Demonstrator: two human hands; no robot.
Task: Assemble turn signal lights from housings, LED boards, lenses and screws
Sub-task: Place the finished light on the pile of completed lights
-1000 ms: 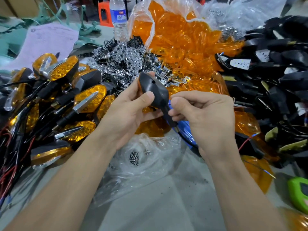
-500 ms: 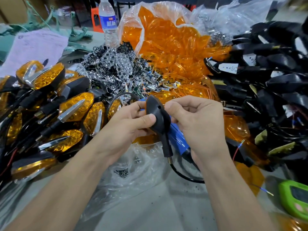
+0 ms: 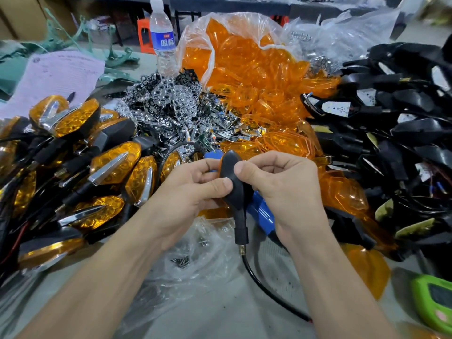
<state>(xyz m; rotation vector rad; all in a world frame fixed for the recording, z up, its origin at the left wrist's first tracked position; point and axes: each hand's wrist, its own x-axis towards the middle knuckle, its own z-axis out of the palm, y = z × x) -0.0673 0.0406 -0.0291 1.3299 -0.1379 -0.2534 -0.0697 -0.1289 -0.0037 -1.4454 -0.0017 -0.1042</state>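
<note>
Both hands hold one black turn signal housing (image 3: 234, 182) at the centre, back side towards me, its stem and black cable (image 3: 264, 287) hanging down. My left hand (image 3: 188, 192) grips its left edge, thumb across the back. My right hand (image 3: 281, 184) pinches the right side, fingers curled. An orange rim shows at the housing's upper left. Under my right hand lies a blue tool handle (image 3: 263, 214). Small screws (image 3: 182, 261) lie on a clear plastic bag below.
Finished orange-lens signals (image 3: 80, 167) are piled at the left, chrome reflector parts (image 3: 171, 99) behind, a bag of orange lenses (image 3: 249, 67) at the back and black housings (image 3: 396, 133) at the right. A water bottle (image 3: 162, 37) stands behind; a green device (image 3: 435, 302) lies at lower right.
The housing has come down and closer to me, stem now pointing straight down with the cable in sight. My right hand has shifted from the stem up onto the housing body.
</note>
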